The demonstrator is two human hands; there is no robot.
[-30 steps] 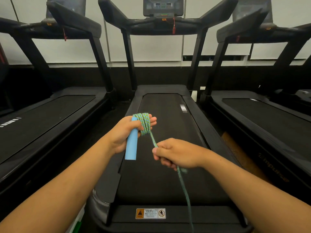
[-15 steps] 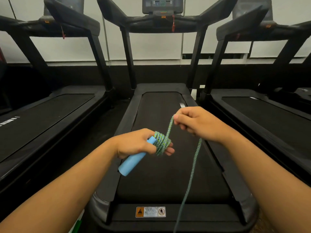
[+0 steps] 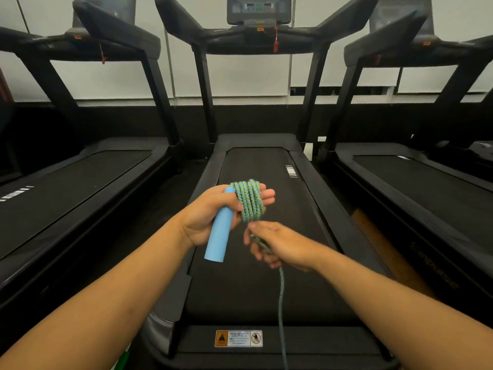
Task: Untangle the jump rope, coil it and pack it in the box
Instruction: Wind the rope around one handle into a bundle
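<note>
Head view: both forearms are extended forward over the middle treadmill [image 3: 256, 289]. The left hand [image 3: 210, 217] is raised, palm turned inward, its fingers [image 3: 266, 194] clenched round the light-blue handle [image 3: 220, 231] of the jump rope [image 3: 250, 201]. The handle's long axis is tilted, upper end at the fingers, free lower end pointed down and toward the camera, slightly left. Several turns of green-and-blue braided rope are wound round the left fingers, beside the handle's top; the coil is held in the air above the belt. The right hand [image 3: 280, 247] is set just below and right of the coil, knuckles up, fingers curled and grasping the loose rope strand. From under the right hand the strand hangs straight down, past the warning sticker [image 3: 238, 338], out of the bottom edge. Two more treadmills are seen left and right.
</note>
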